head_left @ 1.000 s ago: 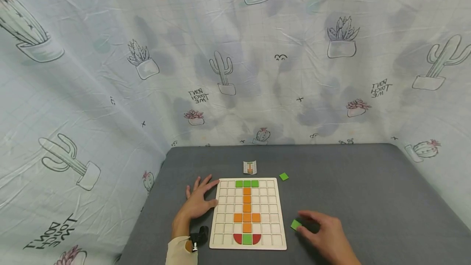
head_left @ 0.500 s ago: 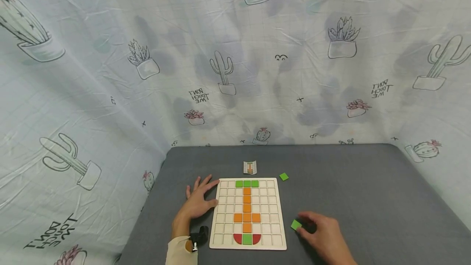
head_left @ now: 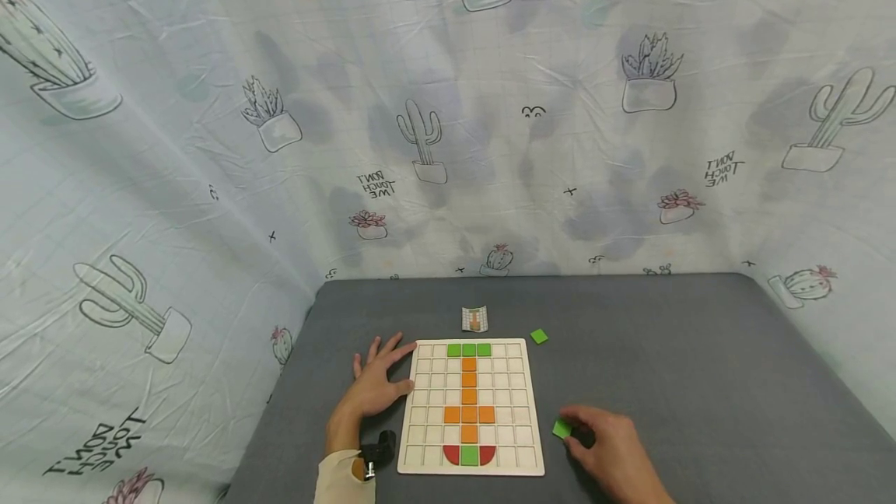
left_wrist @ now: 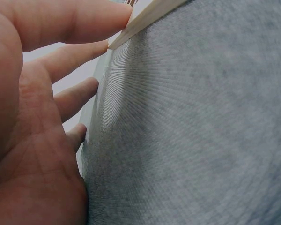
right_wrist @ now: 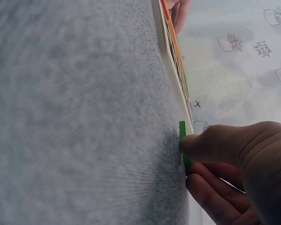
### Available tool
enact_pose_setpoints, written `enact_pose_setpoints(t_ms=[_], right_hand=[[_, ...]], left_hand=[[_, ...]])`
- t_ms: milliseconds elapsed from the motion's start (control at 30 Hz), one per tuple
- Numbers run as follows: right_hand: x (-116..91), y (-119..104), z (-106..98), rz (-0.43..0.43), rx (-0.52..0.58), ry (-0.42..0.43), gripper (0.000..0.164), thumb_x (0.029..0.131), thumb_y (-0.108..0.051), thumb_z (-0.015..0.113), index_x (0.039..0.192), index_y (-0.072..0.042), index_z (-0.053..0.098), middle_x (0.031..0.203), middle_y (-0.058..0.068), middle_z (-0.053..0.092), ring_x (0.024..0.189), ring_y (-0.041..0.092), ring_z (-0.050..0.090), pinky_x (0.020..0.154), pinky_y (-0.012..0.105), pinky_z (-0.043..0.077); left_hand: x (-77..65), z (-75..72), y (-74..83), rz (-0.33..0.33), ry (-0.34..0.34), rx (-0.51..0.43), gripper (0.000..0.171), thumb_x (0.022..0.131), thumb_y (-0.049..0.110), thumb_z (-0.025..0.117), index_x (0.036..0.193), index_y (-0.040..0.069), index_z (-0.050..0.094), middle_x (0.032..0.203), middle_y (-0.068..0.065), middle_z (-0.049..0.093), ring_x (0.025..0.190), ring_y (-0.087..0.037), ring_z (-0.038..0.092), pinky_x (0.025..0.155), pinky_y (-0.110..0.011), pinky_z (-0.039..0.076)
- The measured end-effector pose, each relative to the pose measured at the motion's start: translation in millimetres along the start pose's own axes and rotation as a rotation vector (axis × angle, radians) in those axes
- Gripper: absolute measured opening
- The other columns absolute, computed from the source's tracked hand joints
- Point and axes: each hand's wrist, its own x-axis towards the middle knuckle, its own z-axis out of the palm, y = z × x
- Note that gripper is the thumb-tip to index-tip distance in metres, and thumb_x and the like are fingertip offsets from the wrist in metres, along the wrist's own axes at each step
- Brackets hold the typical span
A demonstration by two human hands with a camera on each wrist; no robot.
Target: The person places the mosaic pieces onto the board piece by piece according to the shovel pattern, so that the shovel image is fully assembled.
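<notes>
A pale wooden grid board (head_left: 430,434) lies flat, with green, orange and red pieces set in its cells. My left hand (head_left: 378,383) is spread at the board's left side; its thumb and index fingertip touch the edge. In the left wrist view the left hand's thumb (left_wrist: 79,21) meets the board's rim. Right of the board, my right hand (head_left: 609,446) pinches a green square tile (head_left: 562,428) between thumb and fingers, low over the table. The right wrist view shows the thumb on the green tile (right_wrist: 182,129), whose far side is hidden.
Another loose green tile (head_left: 538,336) lies beyond the board's far right corner. Behind the board is a small card (head_left: 474,319) with a printed grid pattern. The grey table (head_left: 665,364) ends at a cactus-print curtain (head_left: 546,177).
My right hand has shifted slightly left, and its fingers have closed in on the green tile. The left hand and the board stay in place.
</notes>
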Motion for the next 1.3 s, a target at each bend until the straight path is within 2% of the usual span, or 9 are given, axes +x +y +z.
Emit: enact_pose_setpoints(t_ms=[233,400,500,633,833,1033,1200,1300], right_hand=[[0,1,-2,-0.012,0.025,0.021,0.036,0.074,0.001,0.095,0.104,-0.016,0.083,0.096,-0.008,0.079,0.085,0.008,0.073,0.077,0.033,0.063],[-1,2,-5,-0.145,0.057,0.115,0.038,0.072,0.001,0.096,0.103,-0.018,0.084,0.097,-0.011,0.081,0.088,0.005,0.076,0.081,0.033,0.064],[-1,-1,-7,-0.236,0.067,0.138,0.039,0.073,0.003,0.095,0.105,-0.018,0.084,0.099,-0.012,0.082,0.090,0.002,0.075,0.082,0.033,0.065],[3,-7,-10,-0.311,0.114,0.087,0.037,0.078,0.004,0.092,0.109,-0.014,0.084,0.103,-0.009,0.082,0.091,0.002,0.076,0.079,0.031,0.065],[9,-19,-8,-0.380,0.177,0.011,0.035,0.082,0.004,0.089,0.113,-0.009,0.084,0.106,-0.004,0.083,0.092,0.003,0.076,0.079,0.032,0.066],[14,-35,-3,-0.402,0.209,-0.059,0.032,0.085,0.002,0.087,0.115,-0.009,0.084,0.108,-0.004,0.084,0.095,0.006,0.077,0.081,0.033,0.066],[17,-45,3,-0.458,0.235,-0.108,0.031,0.088,0.001,0.085,0.116,-0.011,0.084,0.109,-0.006,0.084,0.094,0.006,0.076,0.082,0.034,0.066],[19,-51,6,-0.455,0.252,-0.155,0.029,0.090,-0.001,0.085,0.117,-0.010,0.084,0.110,-0.005,0.083,0.093,0.007,0.076,0.083,0.033,0.067]], left_hand=[[0.4,0.1,0.1,-0.001,0.003,0.002,0.071,0.089,0.009,0.082,0.157,0.018,0.062,0.177,-0.019,0.036,0.168,-0.055,0.008,0.125,-0.080,-0.012],[0.1,-0.5,0.4,-0.001,0.002,-0.004,0.071,0.089,0.009,0.081,0.157,0.017,0.063,0.177,-0.019,0.036,0.168,-0.055,0.008,0.125,-0.079,-0.012],[-0.2,-1.2,0.3,-0.001,0.002,-0.006,0.071,0.089,0.009,0.081,0.157,0.017,0.063,0.177,-0.019,0.037,0.168,-0.055,0.008,0.125,-0.079,-0.012],[-0.7,-1.7,-0.5,0.004,-0.002,0.001,0.071,0.089,0.010,0.081,0.157,0.017,0.062,0.177,-0.020,0.037,0.168,-0.055,0.008,0.125,-0.080,-0.011],[-1.1,-2.2,-1.3,0.007,-0.005,-0.006,0.071,0.089,0.010,0.081,0.157,0.017,0.062,0.177,-0.020,0.036,0.168,-0.055,0.008,0.124,-0.081,-0.012],[-0.9,-1.9,-1.4,0.005,-0.006,-0.005,0.071,0.089,0.010,0.081,0.158,0.017,0.062,0.177,-0.019,0.036,0.168,-0.055,0.007,0.125,-0.080,-0.012],[-0.6,-1.9,-1.4,0.008,-0.007,0.002,0.071,0.089,0.011,0.081,0.157,0.018,0.062,0.177,-0.019,0.036,0.168,-0.054,0.008,0.125,-0.080,-0.012],[-0.2,-1.7,-1.3,0.011,-0.006,0.002,0.071,0.089,0.011,0.081,0.157,0.018,0.062,0.177,-0.019,0.036,0.168,-0.055,0.008,0.125,-0.080,-0.012]])
